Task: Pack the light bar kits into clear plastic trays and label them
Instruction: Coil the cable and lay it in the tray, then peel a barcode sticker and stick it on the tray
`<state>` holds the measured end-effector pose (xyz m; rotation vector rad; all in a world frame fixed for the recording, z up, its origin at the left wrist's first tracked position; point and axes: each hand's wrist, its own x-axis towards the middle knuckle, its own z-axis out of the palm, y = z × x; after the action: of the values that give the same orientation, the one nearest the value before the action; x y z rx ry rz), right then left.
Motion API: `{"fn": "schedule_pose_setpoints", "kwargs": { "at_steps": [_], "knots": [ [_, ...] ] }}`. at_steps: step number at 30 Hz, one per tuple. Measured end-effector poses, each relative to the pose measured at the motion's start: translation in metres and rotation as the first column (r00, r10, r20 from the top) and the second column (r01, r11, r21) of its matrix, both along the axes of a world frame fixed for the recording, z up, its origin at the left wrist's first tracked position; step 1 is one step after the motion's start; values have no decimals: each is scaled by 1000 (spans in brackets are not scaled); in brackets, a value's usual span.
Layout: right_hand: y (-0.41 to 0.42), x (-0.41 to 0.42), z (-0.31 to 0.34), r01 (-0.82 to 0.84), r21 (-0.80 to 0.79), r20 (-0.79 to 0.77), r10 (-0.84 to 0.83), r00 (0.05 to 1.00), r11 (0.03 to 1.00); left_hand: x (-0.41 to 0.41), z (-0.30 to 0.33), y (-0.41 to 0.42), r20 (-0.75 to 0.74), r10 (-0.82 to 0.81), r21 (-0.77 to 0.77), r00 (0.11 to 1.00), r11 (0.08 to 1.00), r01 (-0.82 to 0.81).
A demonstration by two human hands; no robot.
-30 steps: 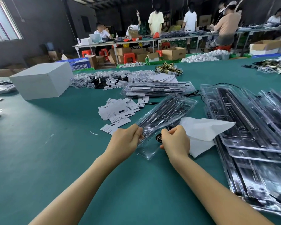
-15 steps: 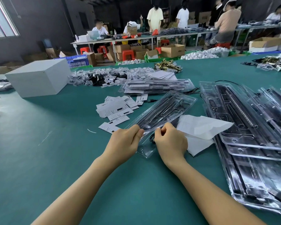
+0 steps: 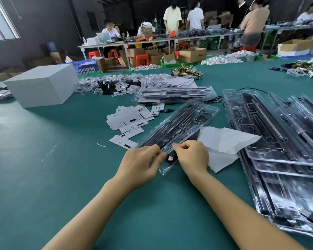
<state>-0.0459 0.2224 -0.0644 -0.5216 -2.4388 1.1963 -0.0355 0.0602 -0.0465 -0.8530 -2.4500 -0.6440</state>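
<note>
A clear plastic tray (image 3: pixel 181 125) with a black light bar inside lies slanted on the green table (image 3: pixel 61 177), its near end in front of me. My left hand (image 3: pixel 141 163) pinches that near end from the left and my right hand (image 3: pixel 192 156) pinches it from the right. A black USB plug (image 3: pixel 170 157) shows between my hands under the tray's edge. Loose white labels (image 3: pixel 128 121) lie just left of the tray. White paper sheets (image 3: pixel 222 141) lie under its right side.
Several filled clear trays (image 3: pixel 278 141) are heaped at the right. A flat stack of packed trays (image 3: pixel 173 94) lies behind, a white box (image 3: pixel 42 85) at the far left, bagged parts (image 3: pixel 105 83) beside it. People work at far tables.
My right hand has moved left along the tray's near edge, closer to my left hand. The USB plug now shows between them. The view has shifted slightly.
</note>
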Motion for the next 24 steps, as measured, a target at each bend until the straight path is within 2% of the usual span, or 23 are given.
{"fn": "schedule_pose_setpoints", "kwargs": {
  "at_steps": [8,12,15,18,20,24],
  "knots": [
    [14,3,7,-170,-110,103,181,978,979,8,-8,13,-177,100,-210,979,968,-137],
    [18,4,12,-209,-181,170,240,956,961,9,-9,24,-148,187,-122,971,971,-205],
    [19,3,15,-210,-228,206,258,944,951,10,-10,27,-157,194,-112,968,971,-213],
    [24,3,18,-184,-323,206,259,944,928,9,-10,28,-161,202,-132,966,966,-224],
    [31,2,20,-128,-341,193,202,960,932,9,-11,29,-172,210,-141,962,962,-235],
    [40,1,18,-34,-245,146,71,987,969,7,-14,28,-174,221,-107,960,965,-241]
  ]
}}
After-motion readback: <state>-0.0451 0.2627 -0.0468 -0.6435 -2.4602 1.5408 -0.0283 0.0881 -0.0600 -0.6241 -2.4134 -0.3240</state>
